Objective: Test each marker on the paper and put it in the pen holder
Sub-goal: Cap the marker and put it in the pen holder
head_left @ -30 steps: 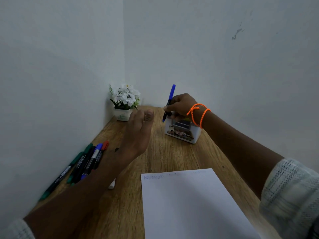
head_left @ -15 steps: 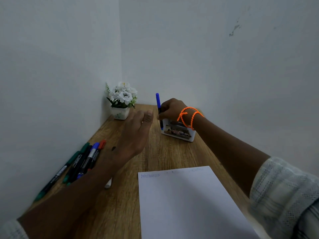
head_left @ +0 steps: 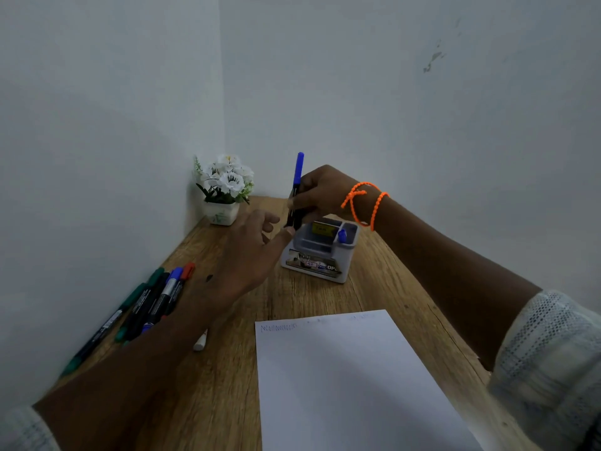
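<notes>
My right hand [head_left: 320,190], with orange cords at the wrist, grips a blue-capped marker [head_left: 297,177] upright just left of the white and grey pen holder [head_left: 317,266]. Its lower end is at the holder's left top edge. Another blue cap [head_left: 342,236] pokes out of the holder's right compartment. My left hand [head_left: 250,255] hovers with loosely spread fingers beside the marker's lower end and holds nothing. The white paper [head_left: 351,379] lies in front of me with faint blue scribbles along its top edge. Several markers [head_left: 153,301] lie in a row by the left wall.
A small pot of white flowers [head_left: 224,190] stands in the far corner of the wooden table [head_left: 305,297]. A white cap or small white object [head_left: 200,344] lies partly under my left forearm. Walls close off the left and far sides.
My right hand has lifted off the holder, uncovering its compartments, and now holds the marker upright at its left edge. My left hand has moved closer to the marker.
</notes>
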